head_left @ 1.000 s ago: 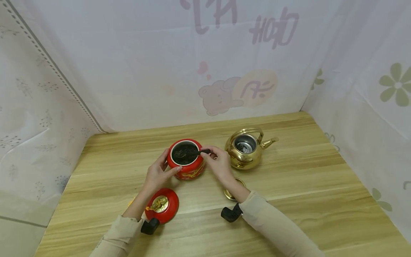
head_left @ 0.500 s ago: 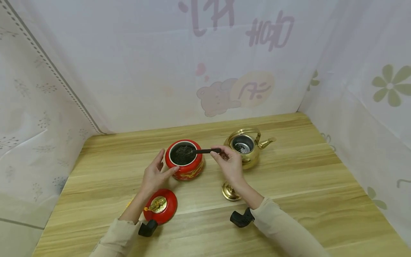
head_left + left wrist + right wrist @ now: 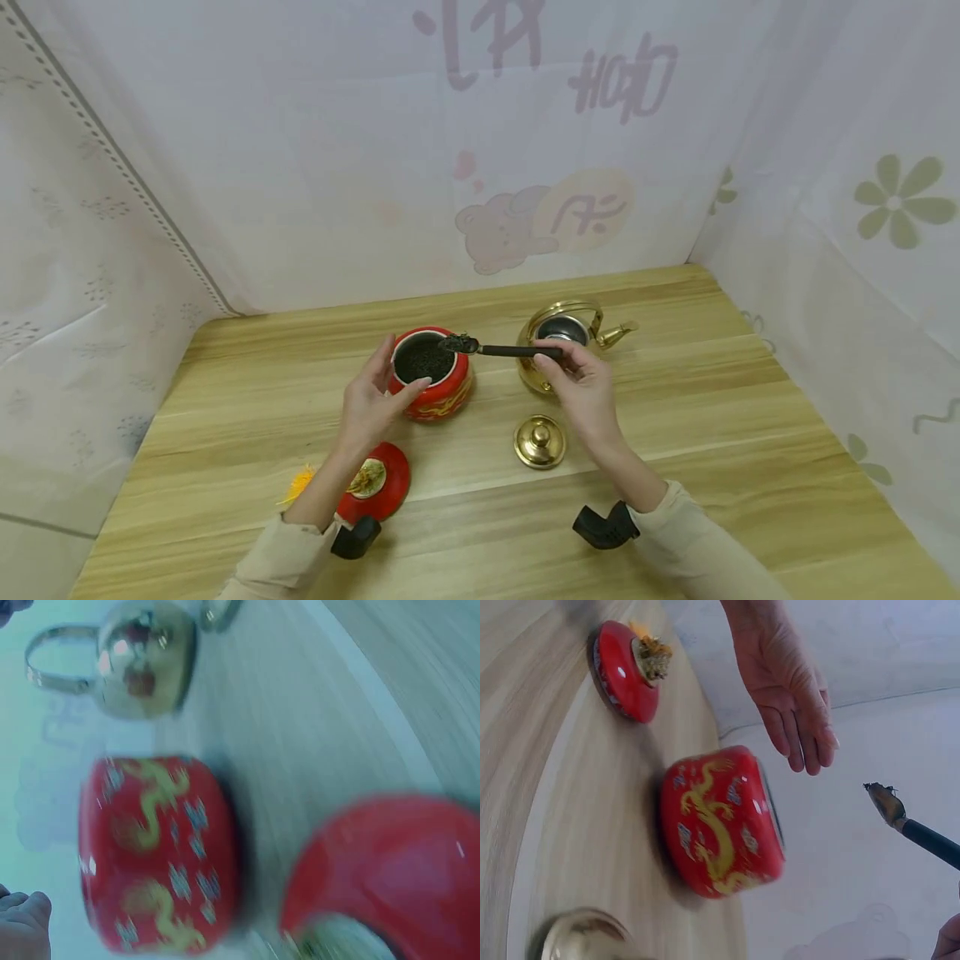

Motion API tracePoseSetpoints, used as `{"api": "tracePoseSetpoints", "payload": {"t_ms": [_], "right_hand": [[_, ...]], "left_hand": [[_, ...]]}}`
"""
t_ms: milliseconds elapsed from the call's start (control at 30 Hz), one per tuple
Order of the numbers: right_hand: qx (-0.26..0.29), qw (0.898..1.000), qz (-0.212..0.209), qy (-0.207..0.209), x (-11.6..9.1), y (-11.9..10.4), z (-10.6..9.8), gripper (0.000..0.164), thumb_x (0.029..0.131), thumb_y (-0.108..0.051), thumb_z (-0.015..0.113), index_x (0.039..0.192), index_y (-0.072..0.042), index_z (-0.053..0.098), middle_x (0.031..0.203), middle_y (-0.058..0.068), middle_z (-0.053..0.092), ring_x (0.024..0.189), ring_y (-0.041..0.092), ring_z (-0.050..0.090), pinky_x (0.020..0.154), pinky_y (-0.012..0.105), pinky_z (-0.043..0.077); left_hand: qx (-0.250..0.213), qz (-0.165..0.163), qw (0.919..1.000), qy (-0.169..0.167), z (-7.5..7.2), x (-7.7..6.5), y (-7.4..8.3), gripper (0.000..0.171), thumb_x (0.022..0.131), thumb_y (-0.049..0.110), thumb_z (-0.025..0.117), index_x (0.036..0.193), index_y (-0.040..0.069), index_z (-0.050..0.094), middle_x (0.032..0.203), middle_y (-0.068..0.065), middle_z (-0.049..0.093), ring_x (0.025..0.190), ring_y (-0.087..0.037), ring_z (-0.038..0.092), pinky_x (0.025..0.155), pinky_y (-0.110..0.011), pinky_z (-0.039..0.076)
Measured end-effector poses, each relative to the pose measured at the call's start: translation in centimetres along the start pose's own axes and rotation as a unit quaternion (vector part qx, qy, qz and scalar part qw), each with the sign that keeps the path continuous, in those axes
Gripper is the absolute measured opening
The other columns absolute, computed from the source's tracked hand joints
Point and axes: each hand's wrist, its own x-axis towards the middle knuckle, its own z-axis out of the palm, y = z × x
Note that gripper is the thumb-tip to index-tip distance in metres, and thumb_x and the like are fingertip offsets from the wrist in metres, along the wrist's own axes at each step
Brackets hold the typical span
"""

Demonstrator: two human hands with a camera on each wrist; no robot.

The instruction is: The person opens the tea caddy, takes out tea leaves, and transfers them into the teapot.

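**Spoon (image 3: 517, 352) of dark leaves (image 3: 457, 342) held above a red jar (image 3: 442, 404)**

From where I stand, a person in beige sleeves (image 3: 277, 550) has both bare hands out over a wooden table (image 3: 465, 533). The right hand (image 3: 585, 392) pinches the end of the spoon's black handle between thumb and fingers. The spoon lies nearly level, its scoop pointing to the person's left and heaped with leaves, raised clear above the jar's mouth.

The left hand (image 3: 367, 406) is spread, fingers straight and thumb apart, and holds nothing. It hangs in the air near the jar's left side, not touching it.

The jar stands upright and uncovered on the table, with more dark leaves inside and a yellow dragon on its wall. To its right, behind the right hand, is a gold pot (image 3: 532, 375), uncovered, its handle arched up and its spout aimed right. In front of the pot lies the round gold pot lid (image 3: 540, 443), knob up. Nearer the person, partly under the left forearm, lies the red jar lid (image 3: 392, 487), with an orange tassel (image 3: 299, 483) beside it. A pale curtain (image 3: 337, 167) printed with a bear hangs behind.
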Motion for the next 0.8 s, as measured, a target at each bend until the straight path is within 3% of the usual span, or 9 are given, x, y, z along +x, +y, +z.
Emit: {"api": "tracePoseSetpoints", "payload": {"t_ms": [200, 533, 800], "right_hand": [[0.005, 0.999, 0.008, 0.044, -0.5, -0.9, -2.9, 0.021, 0.084, 0.004, 0.066, 0.104, 0.01, 0.064, 0.09, -0.003, 0.067, 0.076, 0.006, 0.06, 0.062, 0.013, 0.05], [-0.003, 0.992, -0.014, 0.122, -1.1, -1.2, -8.3, 0.021, 0.083, 0.003, 0.066, 0.101, 0.014, 0.064, 0.08, -0.002, 0.066, 0.06, 0.004, 0.051, 0.049, 0.013, 0.04], [-0.005, 0.991, -0.044, 0.125, -0.9, -0.4, -10.9, 0.02, 0.083, 0.006, 0.066, 0.1, 0.015, 0.064, 0.076, -0.002, 0.064, 0.058, 0.004, 0.049, 0.047, 0.012, 0.037]], "left_hand": [[-0.013, 0.041, 0.9984, -0.036, 2.8, 0.3, 1.3, 0.08, 0.08, 0.008, 0.074, 0.146, 0.0, 0.03, 0.152, -0.012, 0.028, 0.14, -0.023, 0.029, 0.11, -0.031, 0.032], [-0.007, 0.037, 0.996, -0.081, 7.5, 1.3, 1.9, 0.079, 0.078, 0.008, 0.076, 0.144, 0.0, 0.033, 0.149, -0.015, 0.034, 0.135, -0.027, 0.036, 0.107, -0.035, 0.036], [-0.024, 0.02, 0.9936, -0.109, 9.9, 2.4, 1.0, 0.079, 0.079, 0.01, 0.076, 0.143, -0.003, 0.033, 0.15, -0.018, 0.032, 0.136, -0.031, 0.033, 0.109, -0.035, 0.034]]}}
